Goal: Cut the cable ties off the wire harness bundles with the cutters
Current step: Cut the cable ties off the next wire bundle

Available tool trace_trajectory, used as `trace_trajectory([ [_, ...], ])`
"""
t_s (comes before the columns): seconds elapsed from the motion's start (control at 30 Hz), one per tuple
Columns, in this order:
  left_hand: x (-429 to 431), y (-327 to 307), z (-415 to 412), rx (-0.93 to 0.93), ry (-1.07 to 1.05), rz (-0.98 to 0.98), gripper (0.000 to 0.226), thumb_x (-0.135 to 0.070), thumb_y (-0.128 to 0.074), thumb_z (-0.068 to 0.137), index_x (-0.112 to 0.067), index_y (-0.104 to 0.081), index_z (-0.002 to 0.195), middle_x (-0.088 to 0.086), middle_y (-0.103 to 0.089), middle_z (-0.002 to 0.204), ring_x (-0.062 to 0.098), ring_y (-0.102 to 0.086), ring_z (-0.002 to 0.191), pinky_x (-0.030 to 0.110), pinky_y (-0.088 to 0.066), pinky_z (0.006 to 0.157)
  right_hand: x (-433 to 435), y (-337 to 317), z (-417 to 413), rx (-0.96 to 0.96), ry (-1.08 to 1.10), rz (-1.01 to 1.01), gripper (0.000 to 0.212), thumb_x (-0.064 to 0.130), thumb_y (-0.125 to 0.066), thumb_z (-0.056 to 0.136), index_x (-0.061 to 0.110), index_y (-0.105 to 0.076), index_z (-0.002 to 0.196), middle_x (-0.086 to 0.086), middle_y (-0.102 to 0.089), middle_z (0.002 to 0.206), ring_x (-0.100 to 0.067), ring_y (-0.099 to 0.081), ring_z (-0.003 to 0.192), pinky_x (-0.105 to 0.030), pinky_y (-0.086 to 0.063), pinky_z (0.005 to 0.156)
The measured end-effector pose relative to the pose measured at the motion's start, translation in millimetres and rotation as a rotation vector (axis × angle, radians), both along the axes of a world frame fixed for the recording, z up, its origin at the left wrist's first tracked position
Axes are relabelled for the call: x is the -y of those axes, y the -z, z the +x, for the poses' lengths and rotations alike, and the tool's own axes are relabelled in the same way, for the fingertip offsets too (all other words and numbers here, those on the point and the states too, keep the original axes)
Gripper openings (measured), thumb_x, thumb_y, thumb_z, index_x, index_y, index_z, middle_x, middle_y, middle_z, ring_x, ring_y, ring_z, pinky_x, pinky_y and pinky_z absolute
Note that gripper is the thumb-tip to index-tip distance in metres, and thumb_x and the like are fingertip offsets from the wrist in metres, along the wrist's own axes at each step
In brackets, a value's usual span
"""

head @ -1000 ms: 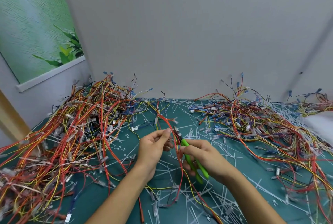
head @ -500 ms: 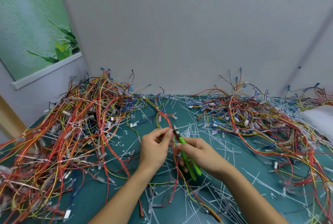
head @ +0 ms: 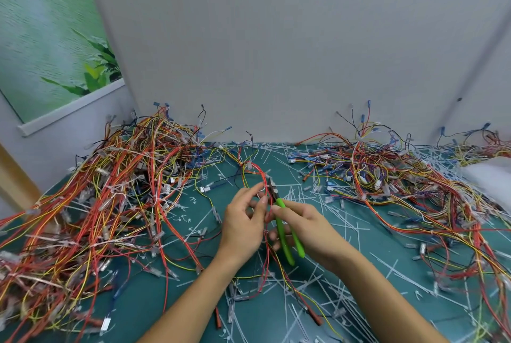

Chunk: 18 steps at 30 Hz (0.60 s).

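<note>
My left hand (head: 243, 221) pinches a thin bundle of red and yellow wires (head: 255, 172) between thumb and fingertips at the middle of the green mat. My right hand (head: 307, 228) grips green-handled cutters (head: 287, 235), handles spread a little and pointing toward me. The dark jaws sit right against the red wires just above my left fingertips. Whether a cable tie lies between the jaws is hidden by my fingers.
A big tangle of red, orange and yellow harnesses (head: 105, 204) fills the left side. Another tangle (head: 387, 177) spreads across the right. Cut white ties (head: 312, 301) litter the green mat (head: 154, 298). A grey wall (head: 276, 52) stands behind, with a white object (head: 492, 177) at far right.
Both hands have shifted slightly away from me along the red wires. The cutters' jaws have come up against the wire above my left fingertips.
</note>
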<state>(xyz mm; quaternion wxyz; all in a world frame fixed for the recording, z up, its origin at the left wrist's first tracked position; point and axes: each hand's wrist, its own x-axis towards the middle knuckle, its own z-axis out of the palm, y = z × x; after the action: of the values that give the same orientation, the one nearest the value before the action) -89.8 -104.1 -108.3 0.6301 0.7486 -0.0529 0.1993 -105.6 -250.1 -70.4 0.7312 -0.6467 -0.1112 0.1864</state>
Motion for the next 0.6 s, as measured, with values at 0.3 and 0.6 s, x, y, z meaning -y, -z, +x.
trace_trajectory([
  [0.3,-4.0,-6.8,-2.3,0.064,-0.040,0.253,0.048,-0.027,-0.058,0.101,-0.014,-0.048,0.146,-0.009,-0.061,0.117,0.004,-0.067,0.091,0.024,-0.056,0.081,-2.8,3.6,2.3,0.049,0.131,0.042,0.015,0.009,-0.053,0.106,0.004,-0.067,0.105,-0.006,-0.067,0.086,-0.017,-0.064,0.069,-0.031,-0.060,0.066],
  [0.6,-4.4,-3.9,-4.3,-0.238,0.399,-0.018,0.023,-0.006,-0.067,0.095,-0.025,-0.068,0.109,0.000,-0.077,0.104,0.013,-0.074,0.099,0.020,-0.055,0.080,10.9,0.7,15.7,-0.127,0.296,0.201,0.019,0.016,-0.053,0.106,0.002,-0.065,0.106,-0.015,-0.072,0.097,-0.025,-0.072,0.085,-0.036,-0.063,0.079],
])
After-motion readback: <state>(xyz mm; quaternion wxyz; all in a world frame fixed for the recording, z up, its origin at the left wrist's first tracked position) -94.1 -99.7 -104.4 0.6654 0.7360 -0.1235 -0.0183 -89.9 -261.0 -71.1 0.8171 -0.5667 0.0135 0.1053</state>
